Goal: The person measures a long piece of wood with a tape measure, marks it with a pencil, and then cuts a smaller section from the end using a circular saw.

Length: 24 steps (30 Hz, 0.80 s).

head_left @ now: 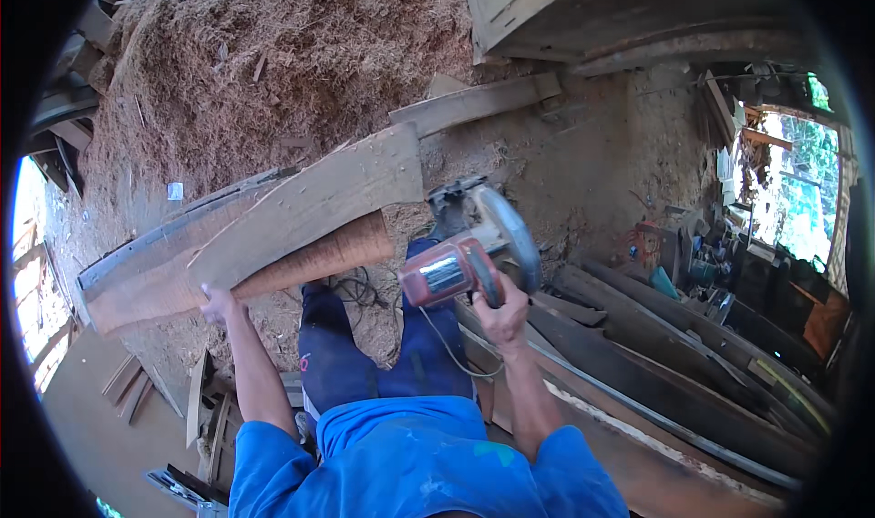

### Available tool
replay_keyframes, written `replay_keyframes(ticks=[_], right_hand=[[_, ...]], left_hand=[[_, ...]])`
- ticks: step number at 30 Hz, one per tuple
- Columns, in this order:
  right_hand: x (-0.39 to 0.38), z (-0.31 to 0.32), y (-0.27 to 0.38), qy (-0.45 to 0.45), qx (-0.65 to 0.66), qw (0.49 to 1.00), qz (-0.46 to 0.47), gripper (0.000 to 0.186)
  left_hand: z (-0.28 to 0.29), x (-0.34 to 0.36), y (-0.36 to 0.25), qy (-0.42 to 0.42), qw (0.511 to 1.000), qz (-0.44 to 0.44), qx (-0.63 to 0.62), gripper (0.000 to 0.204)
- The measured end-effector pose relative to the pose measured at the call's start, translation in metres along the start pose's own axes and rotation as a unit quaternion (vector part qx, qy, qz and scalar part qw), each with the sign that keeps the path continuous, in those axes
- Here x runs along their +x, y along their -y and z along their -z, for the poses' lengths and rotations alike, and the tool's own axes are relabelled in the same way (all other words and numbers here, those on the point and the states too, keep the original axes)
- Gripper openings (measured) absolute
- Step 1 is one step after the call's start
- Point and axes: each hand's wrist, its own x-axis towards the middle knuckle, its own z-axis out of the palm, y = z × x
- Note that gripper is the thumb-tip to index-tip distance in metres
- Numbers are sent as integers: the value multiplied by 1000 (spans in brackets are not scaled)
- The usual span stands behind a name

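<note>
My right hand is wrapped round the rear handle of a red circular saw with a grey-blue blade guard. The saw is held up beside the right end of a wide, rough wooden plank, apart from it as far as I can tell. At the near left end of that plank, my left hand grips its edge, fingers partly hidden. Under the plank lies a reddish-brown board, slanting across in front of my legs. A thin cord hangs from the saw toward my right thigh.
A large heap of wood shavings rises at the far side. Another plank lies behind the saw. Long boards are stacked to my right. Dark cable lies on the ground near my legs. Offcuts sit at the left.
</note>
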Motion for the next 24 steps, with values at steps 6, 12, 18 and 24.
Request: replay_keyframes(ticks=[6, 12, 18, 24], right_hand=[[9, -59, -10, -8, 19, 997, 77, 29], [30, -81, -23, 28, 1, 994, 103, 35], [33, -95, -27, 11, 10, 993, 118, 33], [38, -107, -23, 3, 6, 994, 105, 34]], left_hand=[[-71, -118, -62, 56, 791, -608, -16, 59], [-93, -187, -66, 49, 723, -671, 155, 64], [-93, -186, -65, 35, 716, -679, 155, 65], [-95, -185, -64, 29, 713, -684, 153, 66]])
